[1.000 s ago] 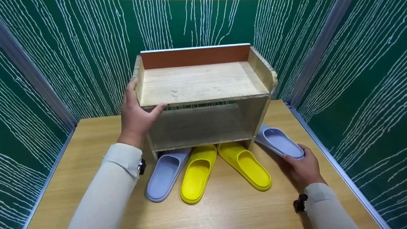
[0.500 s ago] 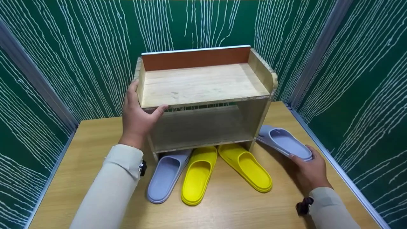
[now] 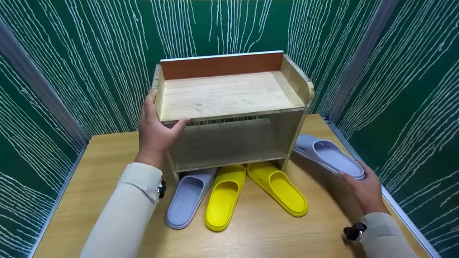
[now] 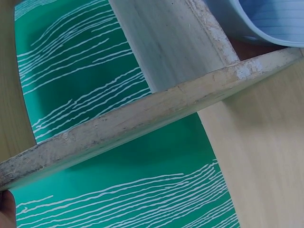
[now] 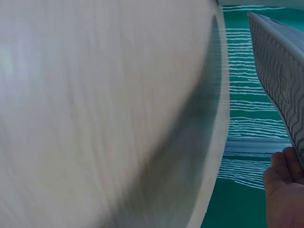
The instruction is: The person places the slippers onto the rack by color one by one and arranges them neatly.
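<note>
And here a lavender slipper is held up by the right hand, pinched at the heel end, thumb at the near edge, fingers tucked round the back and beneath. It is carried clear of the surface, out to the right of a small wooden shoe rack; in the right wrist view the zigzag sole is exposed, and a long shadow is cast below. The toe is pointed back toward the rack's side panel; whether the two are touching cannot be told. Over on the other side, the rack's upper front corner is gripped by the left hand, thumb laid on the front edge, fingers set against the outer side. Moulded foam or rubber is suggested here, so a light, springy, hard-to-damage slipper can be expected, though the smooth finish might be felt as slick. With the hold taken so far back, some toe droop or twist could be met; a surer grip would be found across the broad upper. The rack is judged stiff and heavier, best steadied by its side. Below its lower shelf, another lavender slipper, a left yellow slipper and a right yellow slipper are partly tucked.
</note>
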`<state>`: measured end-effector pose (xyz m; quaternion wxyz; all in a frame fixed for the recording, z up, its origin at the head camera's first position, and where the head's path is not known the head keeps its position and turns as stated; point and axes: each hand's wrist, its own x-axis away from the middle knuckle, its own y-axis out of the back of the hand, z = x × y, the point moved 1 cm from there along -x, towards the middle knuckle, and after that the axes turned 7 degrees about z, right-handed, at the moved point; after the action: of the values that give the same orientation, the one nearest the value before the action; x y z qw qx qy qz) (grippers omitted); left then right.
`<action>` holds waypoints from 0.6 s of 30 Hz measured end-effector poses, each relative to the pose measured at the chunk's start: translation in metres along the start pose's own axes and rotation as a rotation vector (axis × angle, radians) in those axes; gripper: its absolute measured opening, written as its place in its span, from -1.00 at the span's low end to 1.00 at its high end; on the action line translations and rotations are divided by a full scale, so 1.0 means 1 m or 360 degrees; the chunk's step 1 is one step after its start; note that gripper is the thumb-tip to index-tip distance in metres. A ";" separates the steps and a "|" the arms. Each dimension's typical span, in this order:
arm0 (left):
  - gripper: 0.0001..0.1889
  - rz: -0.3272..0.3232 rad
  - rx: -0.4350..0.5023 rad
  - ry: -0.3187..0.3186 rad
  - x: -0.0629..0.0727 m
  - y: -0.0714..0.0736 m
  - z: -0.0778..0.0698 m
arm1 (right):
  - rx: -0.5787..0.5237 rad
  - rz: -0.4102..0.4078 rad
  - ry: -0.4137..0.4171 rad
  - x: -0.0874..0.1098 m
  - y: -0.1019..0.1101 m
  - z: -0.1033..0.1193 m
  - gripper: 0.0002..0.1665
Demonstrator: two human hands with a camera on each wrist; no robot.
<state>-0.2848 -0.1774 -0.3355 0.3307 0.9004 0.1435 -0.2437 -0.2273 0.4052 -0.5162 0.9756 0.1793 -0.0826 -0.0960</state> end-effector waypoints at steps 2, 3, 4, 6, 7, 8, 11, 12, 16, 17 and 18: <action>0.16 0.0002 0.0003 0.0005 0.000 0.000 0.000 | 0.0000 -0.0004 0.0010 0.001 0.004 0.000 0.24; 0.16 0.0002 0.0005 0.0007 0.000 0.000 0.000 | 0.0006 -0.0003 0.0010 0.001 0.006 0.000 0.22; 0.15 0.0000 0.0010 0.0008 0.000 0.000 0.000 | 0.0010 0.0002 0.0007 0.001 0.008 0.000 0.21; 0.15 -0.0005 0.0008 0.0006 0.000 0.000 0.000 | 0.0025 0.0020 0.0001 0.001 0.013 0.000 0.20; 0.15 -0.0007 0.0006 0.0003 0.000 0.000 0.000 | 0.0035 0.0029 -0.0004 0.000 0.015 -0.001 0.19; 0.15 -0.0008 0.0003 0.0001 0.000 0.000 0.000 | 0.0045 0.0040 -0.0003 0.000 0.018 -0.001 0.17; 0.15 -0.0017 0.0000 -0.0020 0.000 0.000 0.001 | 0.0033 0.0089 0.0014 0.000 0.024 -0.001 0.15; 0.15 -0.0021 0.0001 -0.0030 0.000 0.000 0.001 | 0.0009 0.0108 0.0021 0.000 0.026 -0.001 0.14; 0.14 -0.0038 0.0015 -0.0064 0.000 -0.001 0.001 | -0.0068 0.0188 0.0052 0.000 0.034 -0.002 0.09; 0.13 -0.0038 0.0018 -0.0063 0.000 -0.002 0.001 | -0.0078 0.0206 0.0056 0.000 0.037 -0.002 0.07; 0.13 -0.0038 0.0018 -0.0061 0.000 -0.002 0.002 | -0.0084 0.0221 0.0057 0.001 0.039 -0.003 0.05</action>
<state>-0.2864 -0.1773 -0.3373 0.3252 0.8957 0.1464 -0.2655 -0.2200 0.4414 -0.5045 0.9856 0.1490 -0.0749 -0.0272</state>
